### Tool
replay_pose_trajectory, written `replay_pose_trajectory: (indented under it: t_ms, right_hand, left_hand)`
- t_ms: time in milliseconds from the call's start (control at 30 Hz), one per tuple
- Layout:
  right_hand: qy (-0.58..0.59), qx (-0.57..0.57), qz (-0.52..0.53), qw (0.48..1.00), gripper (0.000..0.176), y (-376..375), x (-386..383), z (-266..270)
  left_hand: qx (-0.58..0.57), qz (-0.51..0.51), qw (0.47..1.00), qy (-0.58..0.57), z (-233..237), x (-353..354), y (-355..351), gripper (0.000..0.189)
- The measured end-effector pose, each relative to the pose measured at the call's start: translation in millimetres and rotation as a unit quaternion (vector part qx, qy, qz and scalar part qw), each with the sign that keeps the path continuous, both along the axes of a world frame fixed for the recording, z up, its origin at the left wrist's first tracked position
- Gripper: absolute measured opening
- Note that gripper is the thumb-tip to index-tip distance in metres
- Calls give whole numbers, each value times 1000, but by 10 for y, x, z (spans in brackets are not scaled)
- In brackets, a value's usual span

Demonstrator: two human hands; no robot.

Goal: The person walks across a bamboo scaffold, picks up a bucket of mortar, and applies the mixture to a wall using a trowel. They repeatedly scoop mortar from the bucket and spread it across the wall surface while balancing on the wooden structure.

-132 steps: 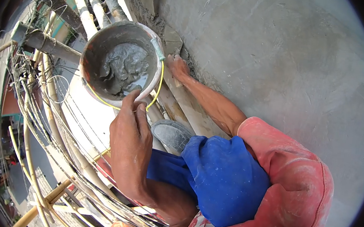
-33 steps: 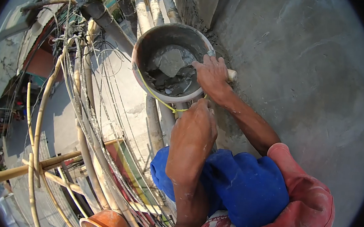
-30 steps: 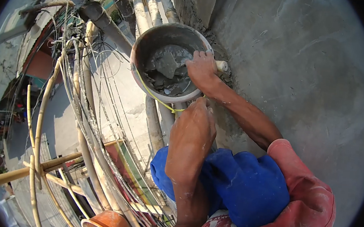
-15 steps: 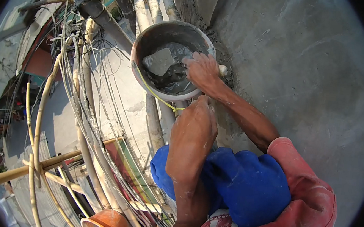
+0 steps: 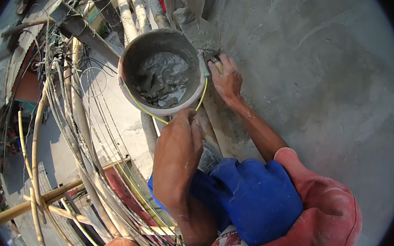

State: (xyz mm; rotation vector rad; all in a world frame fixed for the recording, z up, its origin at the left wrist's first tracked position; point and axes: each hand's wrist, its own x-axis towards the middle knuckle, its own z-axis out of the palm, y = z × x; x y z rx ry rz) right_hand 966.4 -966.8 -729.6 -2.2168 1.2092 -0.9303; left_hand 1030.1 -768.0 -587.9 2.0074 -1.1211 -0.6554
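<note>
Moving trowel (image 5: 205,33) out of bucket (image 5: 125,77), to wall (image 5: 314,72) side.
Gripping trowel's handle in closed right hand (image 5: 228,82), holding blade just beyond rim, no longer dipping into mortar (image 5: 163,75); apparently shifting work wallward. Pinching yellow bail (image 5: 203,93) at rim with left hand (image 5: 178,145), probably steadying bucket.

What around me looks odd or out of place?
Left of the round, grey-lined mortar bucket, the thin pale cables look odd: they hang in a knotted, loopy tangle beside the tan bamboo poles. I can't tell if they're damaged.
</note>
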Motion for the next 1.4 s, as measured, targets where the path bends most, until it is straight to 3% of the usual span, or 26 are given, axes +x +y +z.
replay_pose_trajectory:
  t_ms: [200, 467, 533, 600, 633, 700, 800, 833, 1000, 1133, 1267, 1400]
  right_hand:
    - [12, 41, -127, 991, 31, -252, -72, -624]
    - [-47, 202, -102, 973, 34, -405, 147, -1429]
    - [-50, 229, -107, 966, 36, -387, 256, -1355]
    - [-127, 374, -131, 910, 26, -428, 364, -1246]
    - [-127, 375, -131, 909, 26, -532, 386, -1392]
    - [-259, 501, -85, 822, 23, -769, 465, -1632]
    - [-261, 557, -93, 783, 21, -910, 504, -1584]
    - [-260, 557, -93, 783, 21, -850, 467, -1542]
    - [-207, 385, -110, 893, 33, -383, 250, -1090]
    - [-151, 384, -115, 904, 38, -431, 302, -936]
    - [-82, 390, -43, 916, 42, -731, 419, -1297]
    - [-54, 367, -37, 928, 43, -688, 504, -1373]
  left_hand:
    - [30, 4, 999, 32, 43, -31, -46, 19]
    - [49, 6, 998, 36, 59, -3, -65, 19]
    - [56, 11, 998, 35, 74, 9, -67, 19]
    - [61, 18, 997, 33, 70, 19, -79, 19]
    - [70, 18, 997, 32, 66, 22, -83, 19]
    - [81, 19, 996, 32, 59, 30, -88, 19]
    - [80, 19, 996, 16, 27, 28, -107, 21]
    - [67, 16, 998, 6, 19, 30, -108, 21]
    - [55, 23, 998, -8, 18, 17, -99, 21]
    - [61, 15, 998, 27, 33, 6, -115, 22]
    - [62, 0, 998, 27, 35, 23, -135, 23]
    - [52, 10, 999, 15, 8, 41, -134, 23]
